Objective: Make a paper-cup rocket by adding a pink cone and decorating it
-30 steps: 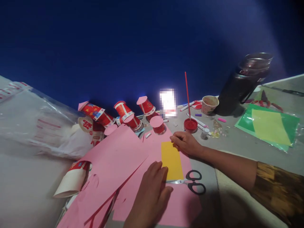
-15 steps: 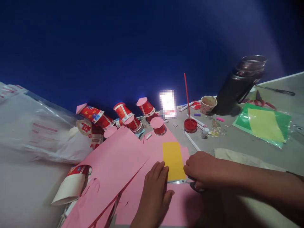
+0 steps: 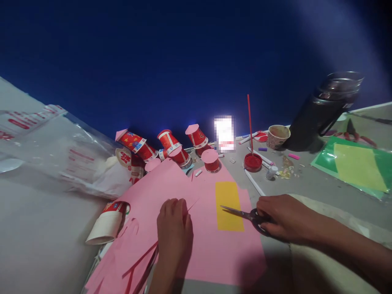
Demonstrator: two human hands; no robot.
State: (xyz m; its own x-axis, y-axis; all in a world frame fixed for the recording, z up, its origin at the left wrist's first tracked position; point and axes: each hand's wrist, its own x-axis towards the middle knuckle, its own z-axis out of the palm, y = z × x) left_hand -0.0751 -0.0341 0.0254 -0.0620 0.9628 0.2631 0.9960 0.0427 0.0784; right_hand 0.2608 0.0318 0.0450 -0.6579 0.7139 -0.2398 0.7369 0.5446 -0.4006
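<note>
One yellow sheet (image 3: 226,195) between right hand (image 3: 279,214), gripping scissors (image 3: 245,214), and left hand (image 3: 174,223) (can't tell if holding).

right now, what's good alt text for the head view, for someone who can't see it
The right hand holds black-handled scissors, blades over a yellow paper rectangle that lies on pink paper, with the left hand to its left. Behind are red cups, several with pink tops, and farther right a dark flask.
</note>
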